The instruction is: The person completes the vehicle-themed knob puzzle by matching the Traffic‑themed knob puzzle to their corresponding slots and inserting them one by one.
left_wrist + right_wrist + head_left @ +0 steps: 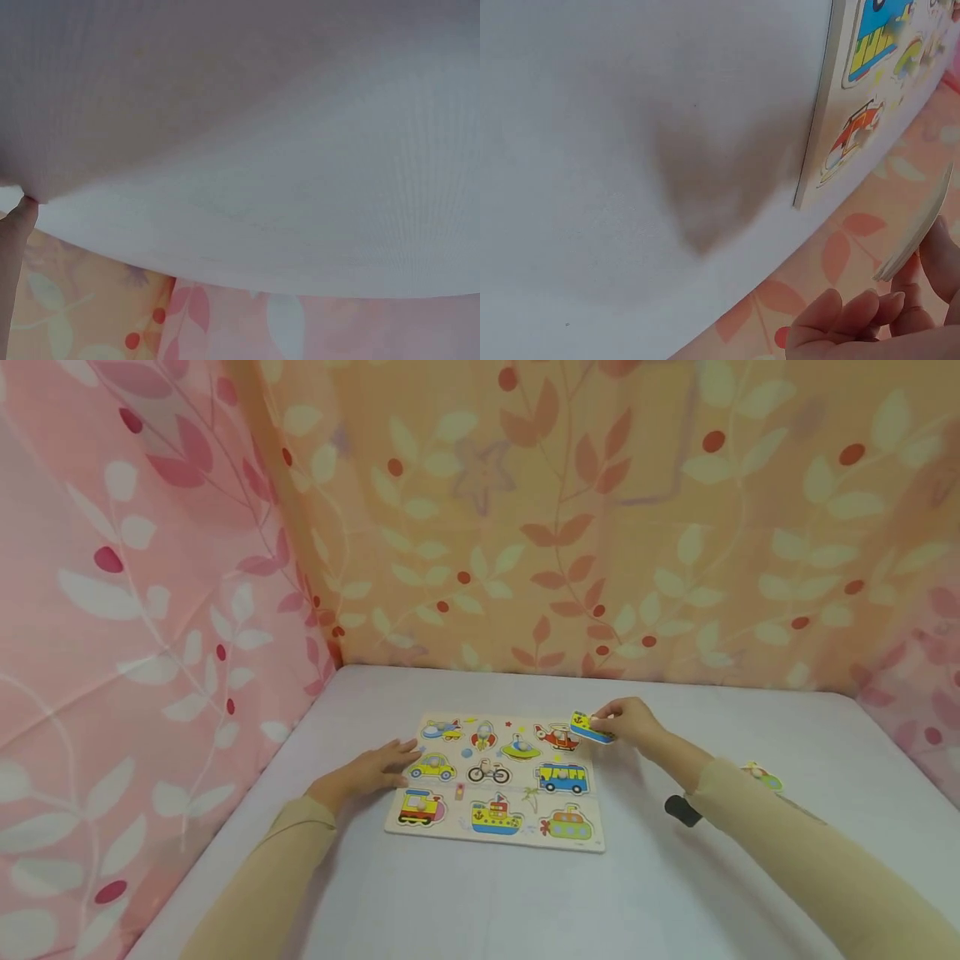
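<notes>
My right hand (630,725) pinches a yellow and blue ship puzzle piece (591,729), held tilted near the far right corner of the wooden puzzle board (517,839). In the right wrist view the piece (922,225) shows edge-on between thumb and fingers. Spread along the board's left edge, my left hand (375,768) touches it with its fingers. The board carries vehicle pictures, among them a blue bus (562,778), a bicycle (489,771) and a red helicopter (561,737). A matching ship picture (496,817) appears in its front row.
Beside my right forearm lies a green and red puzzle piece (763,777), partly hidden by the sleeve. A small black object (682,811) also lies there. The white-covered table (480,902) is bordered by flowered curtains (487,527) behind and at the sides.
</notes>
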Available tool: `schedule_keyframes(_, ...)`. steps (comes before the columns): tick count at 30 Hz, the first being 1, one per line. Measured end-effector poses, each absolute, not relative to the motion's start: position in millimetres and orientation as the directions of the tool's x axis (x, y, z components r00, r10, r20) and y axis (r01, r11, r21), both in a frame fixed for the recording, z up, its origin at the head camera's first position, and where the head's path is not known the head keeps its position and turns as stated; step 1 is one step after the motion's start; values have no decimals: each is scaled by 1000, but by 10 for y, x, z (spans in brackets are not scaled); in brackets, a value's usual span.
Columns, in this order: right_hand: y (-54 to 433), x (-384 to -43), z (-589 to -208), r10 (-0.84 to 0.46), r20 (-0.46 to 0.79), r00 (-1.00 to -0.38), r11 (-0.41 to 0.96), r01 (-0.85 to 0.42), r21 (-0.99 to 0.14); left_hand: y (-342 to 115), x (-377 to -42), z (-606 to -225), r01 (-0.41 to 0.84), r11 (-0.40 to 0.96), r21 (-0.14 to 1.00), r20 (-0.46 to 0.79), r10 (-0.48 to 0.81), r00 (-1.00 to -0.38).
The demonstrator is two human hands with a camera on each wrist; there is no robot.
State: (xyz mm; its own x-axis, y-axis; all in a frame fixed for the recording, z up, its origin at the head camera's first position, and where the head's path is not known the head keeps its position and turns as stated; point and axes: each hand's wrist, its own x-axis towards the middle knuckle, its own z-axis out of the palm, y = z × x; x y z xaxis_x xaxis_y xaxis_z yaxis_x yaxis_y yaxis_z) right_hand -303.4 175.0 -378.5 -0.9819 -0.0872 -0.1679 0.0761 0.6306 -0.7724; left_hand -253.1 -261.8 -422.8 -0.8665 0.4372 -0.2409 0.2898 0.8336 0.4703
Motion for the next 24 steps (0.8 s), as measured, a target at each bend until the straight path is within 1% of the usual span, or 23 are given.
schedule_keyframes(7,1707,-2882,-3733,-112,-168,-979,644,57,-763,-2626,-2564,-4246,240,845,478,-263,399,-879)
schedule_keyframes(10,1702,-2826,-3727,-130,-166,-978,652,42,-757,-2634,-2571,-4260,244,845,476,-262,402,-877)
schedule_keyframes(16,1669,-2723,-3711,-170,-171,-970,657,18,-754,-2652,-2561,-4261,296,827,478,-229,442,-867)
schedule_keyframes(24,1562,-2589,-3729,-249,-141,-958,638,-53,-768,-2647,-2571,-4261,272,840,470,-250,422,-872)
